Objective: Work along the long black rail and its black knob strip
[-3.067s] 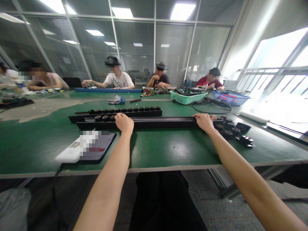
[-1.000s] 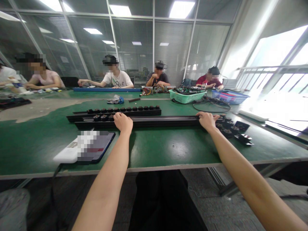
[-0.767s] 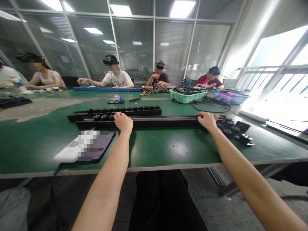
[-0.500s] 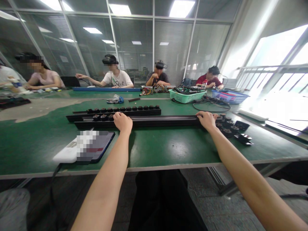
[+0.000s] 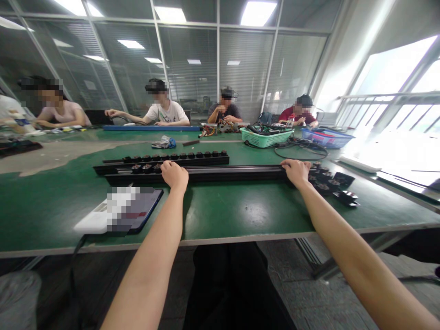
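A long black rail [image 5: 233, 175] lies across the table in front of me, with a few black light modules [image 5: 146, 168] seated at its left part. My left hand [image 5: 174, 175] is closed over the rail just right of these modules; its fingers hide whatever is pinched there. Toward the rail's right end, my right hand [image 5: 296, 173] grips it, fingers curled over the far side. Behind lies a second black rail [image 5: 192, 161], carrying a row of similar modules. Several loose black modules [image 5: 332, 183] are piled beside my right hand.
A phone [image 5: 149, 208] and a white device [image 5: 92, 220] lie at front left. Farther back are a grey-blue cloth [image 5: 164, 142], a green basket [image 5: 266, 138] of cables, a blue basket [image 5: 326, 139] and a black cable [image 5: 302, 155]. Several people sit across the table.
Both hands keep their hold and place on the rail. Only the camera view has shifted very slightly.
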The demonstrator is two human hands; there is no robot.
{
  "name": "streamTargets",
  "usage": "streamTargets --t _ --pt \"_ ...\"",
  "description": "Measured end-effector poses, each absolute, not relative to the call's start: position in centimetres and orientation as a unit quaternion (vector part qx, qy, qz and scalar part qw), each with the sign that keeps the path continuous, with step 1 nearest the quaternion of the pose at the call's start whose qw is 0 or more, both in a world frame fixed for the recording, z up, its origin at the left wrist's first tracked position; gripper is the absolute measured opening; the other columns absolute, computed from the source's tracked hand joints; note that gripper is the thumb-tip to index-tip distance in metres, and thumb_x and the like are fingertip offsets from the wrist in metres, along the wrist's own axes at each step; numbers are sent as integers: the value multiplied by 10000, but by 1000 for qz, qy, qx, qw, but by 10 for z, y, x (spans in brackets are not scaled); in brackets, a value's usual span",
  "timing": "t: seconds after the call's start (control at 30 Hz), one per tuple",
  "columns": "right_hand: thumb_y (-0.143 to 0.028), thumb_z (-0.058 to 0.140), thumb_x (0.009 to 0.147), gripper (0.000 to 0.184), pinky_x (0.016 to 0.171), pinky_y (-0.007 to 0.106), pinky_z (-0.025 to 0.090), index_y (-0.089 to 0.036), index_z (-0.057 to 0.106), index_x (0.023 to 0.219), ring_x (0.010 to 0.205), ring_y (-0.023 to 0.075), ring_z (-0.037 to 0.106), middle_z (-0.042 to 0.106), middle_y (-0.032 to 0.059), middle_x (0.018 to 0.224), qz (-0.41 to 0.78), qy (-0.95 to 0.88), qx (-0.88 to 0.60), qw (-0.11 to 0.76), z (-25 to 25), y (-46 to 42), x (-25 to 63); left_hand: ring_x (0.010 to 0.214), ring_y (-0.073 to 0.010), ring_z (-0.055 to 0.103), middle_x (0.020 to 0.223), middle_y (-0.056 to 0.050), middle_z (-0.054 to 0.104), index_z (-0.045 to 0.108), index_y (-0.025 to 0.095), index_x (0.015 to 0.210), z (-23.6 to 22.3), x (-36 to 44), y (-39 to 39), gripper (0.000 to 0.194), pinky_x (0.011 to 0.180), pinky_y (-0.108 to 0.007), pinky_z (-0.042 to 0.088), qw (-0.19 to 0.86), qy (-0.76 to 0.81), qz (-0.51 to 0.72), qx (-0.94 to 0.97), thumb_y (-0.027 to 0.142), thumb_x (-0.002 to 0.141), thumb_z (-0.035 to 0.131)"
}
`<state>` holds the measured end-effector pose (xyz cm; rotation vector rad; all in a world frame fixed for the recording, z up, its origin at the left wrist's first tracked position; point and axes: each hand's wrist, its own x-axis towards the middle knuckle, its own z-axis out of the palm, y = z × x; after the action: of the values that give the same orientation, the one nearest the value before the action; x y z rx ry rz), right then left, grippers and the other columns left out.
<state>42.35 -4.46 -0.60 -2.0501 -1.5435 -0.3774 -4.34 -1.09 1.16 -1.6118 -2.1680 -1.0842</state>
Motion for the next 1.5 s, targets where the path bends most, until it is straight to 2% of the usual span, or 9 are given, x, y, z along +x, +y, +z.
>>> streamTargets --t 0.3,0.8,1.27,1.5 --pt "-228 448 947 384 932 428 202 -226 819 1048 987 272 598 779 135 1041 -149 -573 -758 274 -8 -43 421 1354 -377 499 1384 -224 588 680 50 1258 9 -45 -9 408 1126 -495 494 118 -735 -380 -548 142 900 508" --pt "-180 451 904 389 991 438 230 -234 822 1008 1033 284 647 804 119 1024 -128 -573 -750 304 -9 -41 422 1358 -382 486 1392 -242 569 675 43 1231 11 -44 -10 389 1138 -505 474 105 -733 -384 -551 149 900 499" --pt "-198 425 871 427 960 455 216 -215 820 1032 985 289 608 784 133 1011 -128 -554 -765 304 -7 -45 424 1369 -374 475 1404 -246 562 652 38 1299 14 -43 -15 440 1155 -499 459 100 -735 -382 -551 152 908 483" --pt "-201 408 878 431 953 462 214 -214 812 1027 954 288 581 769 133 972 -130 -542 -776 295 -5 -47 423 1364 -382 479 1408 -245 564 669 43 1251 14 -43 -15 420 1139 -494 467 102 -734 -383 -551 161 897 477"
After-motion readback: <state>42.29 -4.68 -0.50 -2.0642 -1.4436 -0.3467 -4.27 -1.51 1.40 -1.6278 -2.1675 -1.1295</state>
